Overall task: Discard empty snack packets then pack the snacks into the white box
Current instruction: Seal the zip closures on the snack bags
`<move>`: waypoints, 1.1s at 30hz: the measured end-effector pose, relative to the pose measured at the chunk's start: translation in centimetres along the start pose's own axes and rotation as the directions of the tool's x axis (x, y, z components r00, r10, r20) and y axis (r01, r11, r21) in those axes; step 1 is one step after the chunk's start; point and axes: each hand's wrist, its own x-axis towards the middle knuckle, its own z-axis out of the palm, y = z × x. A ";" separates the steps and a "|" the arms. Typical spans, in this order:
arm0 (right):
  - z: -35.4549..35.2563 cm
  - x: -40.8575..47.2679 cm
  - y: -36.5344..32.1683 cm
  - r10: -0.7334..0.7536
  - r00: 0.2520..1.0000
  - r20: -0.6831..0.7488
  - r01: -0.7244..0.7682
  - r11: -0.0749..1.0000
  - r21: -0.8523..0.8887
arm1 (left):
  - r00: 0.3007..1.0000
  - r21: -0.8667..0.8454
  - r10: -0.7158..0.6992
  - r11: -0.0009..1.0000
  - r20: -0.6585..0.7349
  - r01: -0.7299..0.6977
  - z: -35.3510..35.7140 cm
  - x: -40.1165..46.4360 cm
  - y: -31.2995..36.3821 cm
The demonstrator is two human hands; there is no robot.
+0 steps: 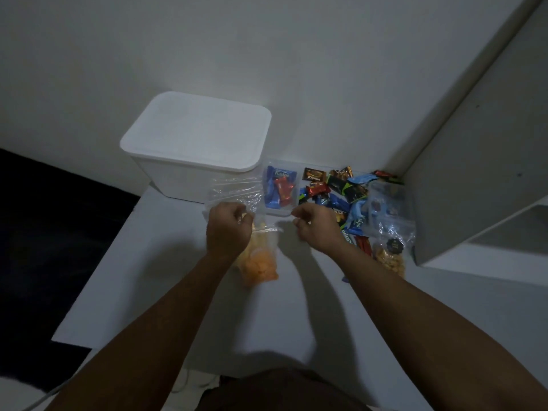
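A white box with its lid on stands at the back of the white table, against the wall. My left hand pinches the top of a clear zip bag of orange snacks lying on the table. My right hand is beside it with curled fingers; whether it holds the bag's edge is unclear. A clear tray behind the hands holds blue and red wrapped snacks. A heap of wrapped snacks lies to its right. Another clear bag of yellow snacks lies at the right.
An empty clear plastic bag lies in front of the white box. A white shelf unit stands at the right corner. The table's left edge drops to a dark floor.
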 end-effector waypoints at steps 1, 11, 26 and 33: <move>-0.7 0.1 0.8 0.036 0.999 -0.017 -0.036 0.999 -0.005 | 0.998 0.019 0.060 0.998 -0.015 -0.060 0.6 0.0 0.5; -8.2 -2.7 9.5 0.445 0.849 -0.284 -0.465 0.885 -0.001 | 0.880 -0.096 0.134 0.990 0.455 -0.101 8.8 -1.9 8.9; -11.9 -6.3 15.7 0.676 0.734 -0.057 -0.655 0.728 0.201 | 0.456 -0.138 -0.122 0.857 0.882 0.497 19.3 -6.2 15.9; -11.5 -6.2 18.7 0.687 0.723 -0.074 -0.599 0.676 0.429 | 0.477 -0.225 -0.136 0.750 0.868 0.622 19.3 -7.0 16.5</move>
